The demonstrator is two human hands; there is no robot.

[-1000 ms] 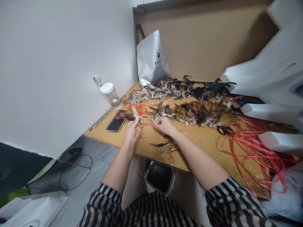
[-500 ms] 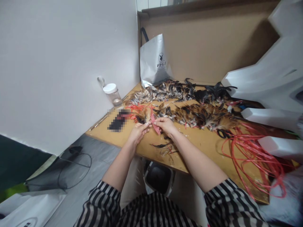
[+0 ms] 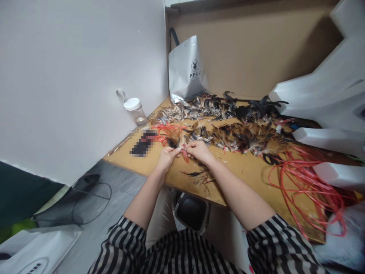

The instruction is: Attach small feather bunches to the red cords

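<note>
My left hand (image 3: 167, 156) pinches the pale base of a small bunch of brown and black feathers (image 3: 173, 137), whose tips point away from me. Close beside it, my right hand (image 3: 199, 151) is closed on a strip of red plastic ribbon (image 3: 185, 156) at the bunch's base. The ribbon's end hangs below the fingers. Just beyond my hands lies a long row of brown feather bunches (image 3: 242, 137), some with red ties. A few thin loose feathers (image 3: 198, 175) rest on the table under my right wrist.
A second feather row (image 3: 208, 107) stretches along the back of the wooden table (image 3: 248, 190). Cut red strips (image 3: 167, 129) lie left of my hands; tangled red ribbon (image 3: 296, 186) and black scissors (image 3: 269, 159) are at right. A lidded jar (image 3: 137, 112) and silver bag (image 3: 185, 72) stand behind.
The red strip stood upright above and below my right fingers; now it is drawn in around the feather base, with only its lower end hanging. My hands are closer together.
</note>
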